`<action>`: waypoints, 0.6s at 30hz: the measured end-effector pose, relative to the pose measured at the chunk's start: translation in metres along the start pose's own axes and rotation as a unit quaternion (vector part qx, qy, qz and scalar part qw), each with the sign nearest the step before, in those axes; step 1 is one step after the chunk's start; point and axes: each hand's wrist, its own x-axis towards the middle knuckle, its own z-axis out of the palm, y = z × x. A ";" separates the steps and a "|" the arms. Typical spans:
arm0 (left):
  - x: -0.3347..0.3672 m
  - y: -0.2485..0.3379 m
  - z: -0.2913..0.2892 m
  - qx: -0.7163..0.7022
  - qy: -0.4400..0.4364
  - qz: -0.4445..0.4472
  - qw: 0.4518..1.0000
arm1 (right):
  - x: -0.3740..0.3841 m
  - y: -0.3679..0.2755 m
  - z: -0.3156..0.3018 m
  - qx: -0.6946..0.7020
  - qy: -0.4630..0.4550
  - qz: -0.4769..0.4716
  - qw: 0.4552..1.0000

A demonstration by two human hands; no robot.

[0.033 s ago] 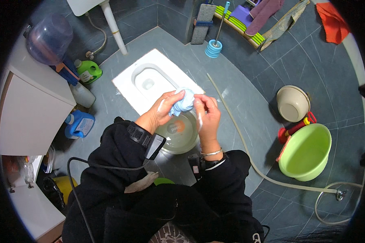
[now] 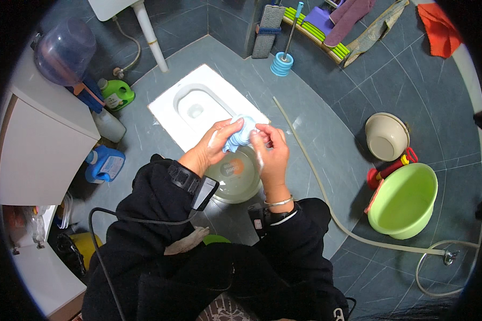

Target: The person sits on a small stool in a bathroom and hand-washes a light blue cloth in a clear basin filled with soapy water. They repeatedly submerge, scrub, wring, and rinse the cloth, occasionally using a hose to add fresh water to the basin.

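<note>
My left hand (image 2: 213,143) is closed round a bunched light blue cloth (image 2: 242,134), thumb along its top. At the cloth's right side, my right hand (image 2: 272,152) has its fingers curled and pinched against the fabric. White suds show on both hands. Just below the cloth, a round see-through basin (image 2: 235,184) stands on the floor with cloudy water in it. The cloth's lower end hangs by the basin's far rim; whether it touches the rim I cannot tell.
A white squat toilet (image 2: 171,101) lies beyond my hands. To the right run a hose (image 2: 310,160), a green basin (image 2: 404,200) and a beige bucket (image 2: 386,136). Detergent bottles, one blue (image 2: 106,165) and one green (image 2: 117,94), stand left beside a white cabinet (image 2: 45,150).
My right hand has shifted slightly left, its fingers moving closer in against the cloth. My left hand stays in place.
</note>
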 end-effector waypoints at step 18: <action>0.001 0.002 -0.012 0.200 0.212 0.071 0.954 | 0.035 0.000 -0.055 0.447 0.211 0.052 0.868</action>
